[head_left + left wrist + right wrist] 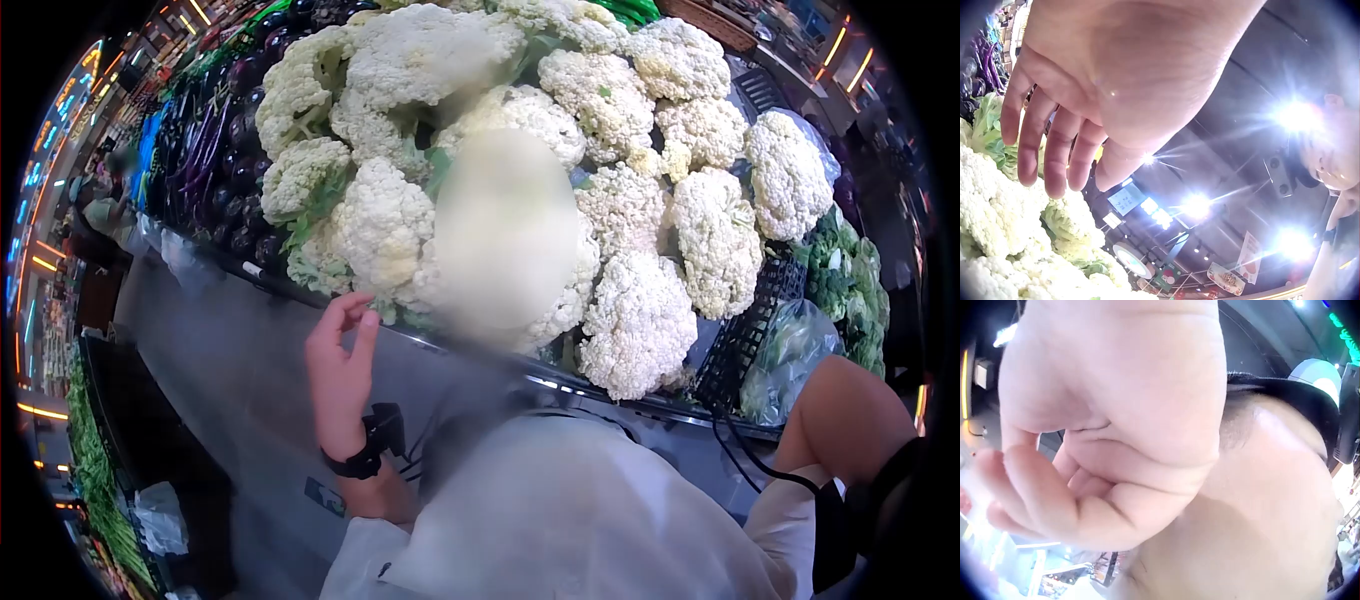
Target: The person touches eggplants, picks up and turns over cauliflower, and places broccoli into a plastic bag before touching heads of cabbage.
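In the head view my left hand [340, 365] hovers at the front edge of a heap of cauliflowers [385, 220], its fingers loosely bent. Leafy bits at the heap's edge lie close to the fingertips. The left wrist view shows the palm with nothing in it; cauliflower heads [997, 206] lie beyond and below the fingers. My right arm [840, 415] is bent back sharply, its hand outside the head view. My right hand [1085, 456] is raised close to a person's head with a black strap [1291, 394]; its fingers curl loosely, with no object visible among them.
Eggplants [215, 175] lie left of the cauliflowers. A black crate [735, 350], a bagged vegetable [790, 350] and broccoli [850, 285] are at the right. A pale blurred oval [505, 230] covers the head view's middle. A black cable [745, 465] hangs by the right arm.
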The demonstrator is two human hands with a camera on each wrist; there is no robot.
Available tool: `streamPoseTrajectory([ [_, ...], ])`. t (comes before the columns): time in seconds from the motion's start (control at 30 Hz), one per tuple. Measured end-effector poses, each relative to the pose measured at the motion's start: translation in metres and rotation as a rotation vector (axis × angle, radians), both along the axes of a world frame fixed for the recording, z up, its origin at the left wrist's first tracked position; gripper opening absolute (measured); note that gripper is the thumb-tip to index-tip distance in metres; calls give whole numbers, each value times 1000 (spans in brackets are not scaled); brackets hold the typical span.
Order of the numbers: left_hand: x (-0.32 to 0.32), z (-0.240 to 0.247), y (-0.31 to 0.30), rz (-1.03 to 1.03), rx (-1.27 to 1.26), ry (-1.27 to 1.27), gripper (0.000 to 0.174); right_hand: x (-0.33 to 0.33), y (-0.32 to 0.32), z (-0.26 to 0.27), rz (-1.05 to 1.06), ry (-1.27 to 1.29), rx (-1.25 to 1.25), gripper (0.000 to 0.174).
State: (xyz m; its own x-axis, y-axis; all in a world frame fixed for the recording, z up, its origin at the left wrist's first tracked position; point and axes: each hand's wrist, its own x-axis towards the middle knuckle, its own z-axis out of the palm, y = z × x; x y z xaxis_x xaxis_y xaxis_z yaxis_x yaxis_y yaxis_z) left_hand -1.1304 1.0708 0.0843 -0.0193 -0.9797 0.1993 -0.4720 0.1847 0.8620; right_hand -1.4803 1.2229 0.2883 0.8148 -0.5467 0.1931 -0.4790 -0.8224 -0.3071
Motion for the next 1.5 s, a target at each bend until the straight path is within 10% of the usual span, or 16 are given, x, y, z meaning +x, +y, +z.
streamPoseTrajectory([
  [0.67, 30, 3, 72, 239, 57, -182, 24, 73, -152, -82, 391, -207, 168, 32],
  [1.23, 223, 22, -113, -151, 9, -208, 27, 205, -215, -68, -18, -248, 255, 33],
  [1.5, 195, -34, -226, -69, 118, 300, 44, 203, -296, -83, -311, -847, 311, 34],
])
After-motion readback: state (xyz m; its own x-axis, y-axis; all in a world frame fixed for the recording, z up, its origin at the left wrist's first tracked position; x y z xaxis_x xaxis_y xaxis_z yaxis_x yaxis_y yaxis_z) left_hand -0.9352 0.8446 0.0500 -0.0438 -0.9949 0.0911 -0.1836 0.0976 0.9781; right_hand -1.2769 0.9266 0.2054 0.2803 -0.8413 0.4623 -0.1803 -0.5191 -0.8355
